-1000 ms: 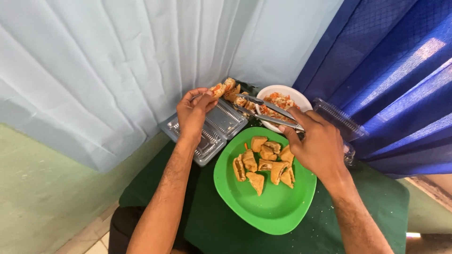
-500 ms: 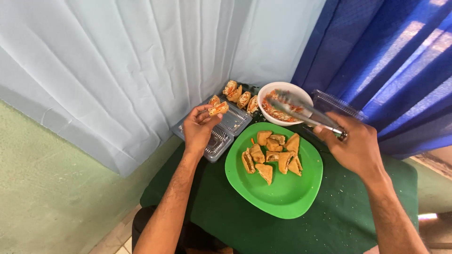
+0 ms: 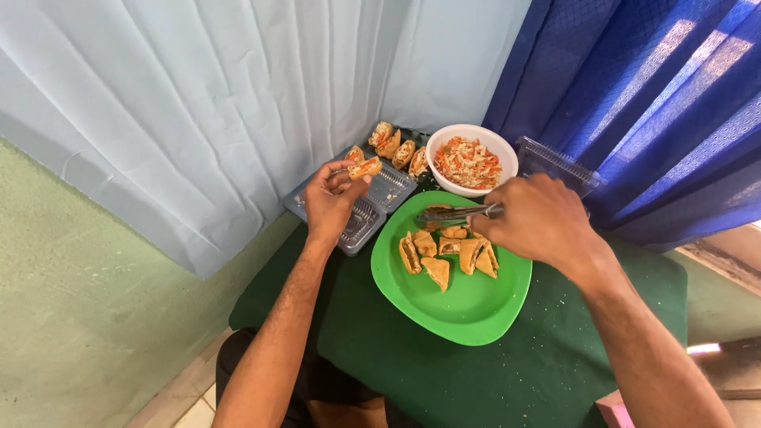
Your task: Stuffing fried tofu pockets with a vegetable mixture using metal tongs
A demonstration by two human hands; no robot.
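Bright green plate (image 3: 468, 305) at centre, golden-brown pastries (image 3: 444, 255) on it; dark green tabletop (image 3: 555, 357) below; white bowl (image 3: 507, 154) of orange-flecked salad upper centre; pale blue curtain (image 3: 198, 103) upper left, deep blue curtain (image 3: 650, 95) right.

I see my left hand (image 3: 333, 196) pinching a filled pastry piece (image 3: 365, 167) above a clear plastic tray (image 3: 361, 226). My right hand (image 3: 539, 218) closes its grip on metal tongs (image 3: 456, 213), tips over the fried pieces (image 3: 448, 254) on a green plate (image 3: 468, 305). A white bowl of shredded salad (image 3: 472, 160) stands behind the plate on the green-covered worktop (image 3: 539, 372).
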